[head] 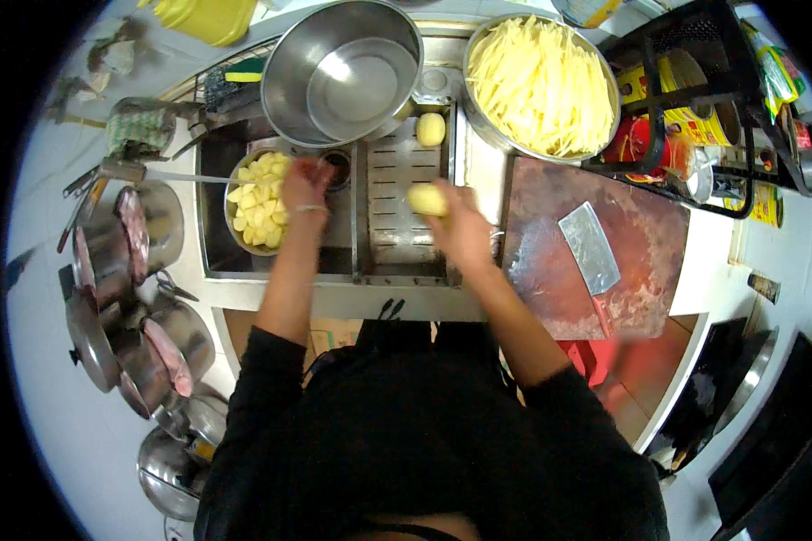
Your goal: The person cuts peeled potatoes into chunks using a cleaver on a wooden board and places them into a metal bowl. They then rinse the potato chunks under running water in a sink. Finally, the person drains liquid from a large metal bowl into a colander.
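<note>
A whole peeled potato (426,199) is in my right hand (463,226), over the slotted metal tray (402,240) in the right sink basin. Another peeled potato (431,129) rests at the tray's far end. My left hand (306,184) is blurred at the right side of a metal bowl (230,220) of cut potato chunks (260,203). Whether its fingers hold anything is not clear. That bowl stands in the left sink basin (338,237), with the faucet spout (196,177) reaching over it.
A large steel basin (362,88) sits behind the sink, beside a bowl heaped with potato strips (545,88). On the right, a cleaver (590,249) lies on a cutting board (534,270). A black rack (656,128) holds cans. Steel pots (166,230) line the left side.
</note>
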`<state>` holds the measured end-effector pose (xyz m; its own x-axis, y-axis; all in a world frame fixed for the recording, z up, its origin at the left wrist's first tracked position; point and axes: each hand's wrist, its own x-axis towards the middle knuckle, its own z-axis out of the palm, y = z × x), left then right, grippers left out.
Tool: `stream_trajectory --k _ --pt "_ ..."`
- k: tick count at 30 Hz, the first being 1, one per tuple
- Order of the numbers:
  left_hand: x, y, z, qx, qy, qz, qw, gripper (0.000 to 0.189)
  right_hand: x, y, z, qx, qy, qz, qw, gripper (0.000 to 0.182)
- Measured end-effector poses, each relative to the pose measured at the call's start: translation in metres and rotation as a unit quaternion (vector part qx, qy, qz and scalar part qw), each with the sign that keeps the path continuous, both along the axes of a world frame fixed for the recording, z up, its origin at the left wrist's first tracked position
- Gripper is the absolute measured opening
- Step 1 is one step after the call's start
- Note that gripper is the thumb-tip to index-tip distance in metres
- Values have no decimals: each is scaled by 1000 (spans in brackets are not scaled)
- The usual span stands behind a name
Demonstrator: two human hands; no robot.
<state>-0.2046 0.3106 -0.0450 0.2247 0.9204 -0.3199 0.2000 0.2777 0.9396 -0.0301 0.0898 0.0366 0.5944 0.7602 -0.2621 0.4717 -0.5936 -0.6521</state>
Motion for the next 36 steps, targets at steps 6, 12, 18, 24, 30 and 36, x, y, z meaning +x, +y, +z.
stream_trajectory --k 6,12,18,24,30,36 --pt "126 -78 -89 108 143 -137 974 44 90 -83 16 -35 -144 -85 985 55" --pt "209 -45 -118 157 403 -159 887 68 123 -104 -7 -108 -213 -19 971 65" --pt "189 -44 -85 128 417 -214 874 81 149 -168 16 37 -259 -62 963 56" --pt "141 -112 -25 198 287 -137 927 73 144 -279 18 -155 -149 -101 971 66" --pt "156 -261 40 199 85 -301 929 63 138 -304 -7 -116 -144 -40 982 67" --pt "169 -305 35 265 179 -331 888 51 160 -358 6 -134 -256 -99 952 50"
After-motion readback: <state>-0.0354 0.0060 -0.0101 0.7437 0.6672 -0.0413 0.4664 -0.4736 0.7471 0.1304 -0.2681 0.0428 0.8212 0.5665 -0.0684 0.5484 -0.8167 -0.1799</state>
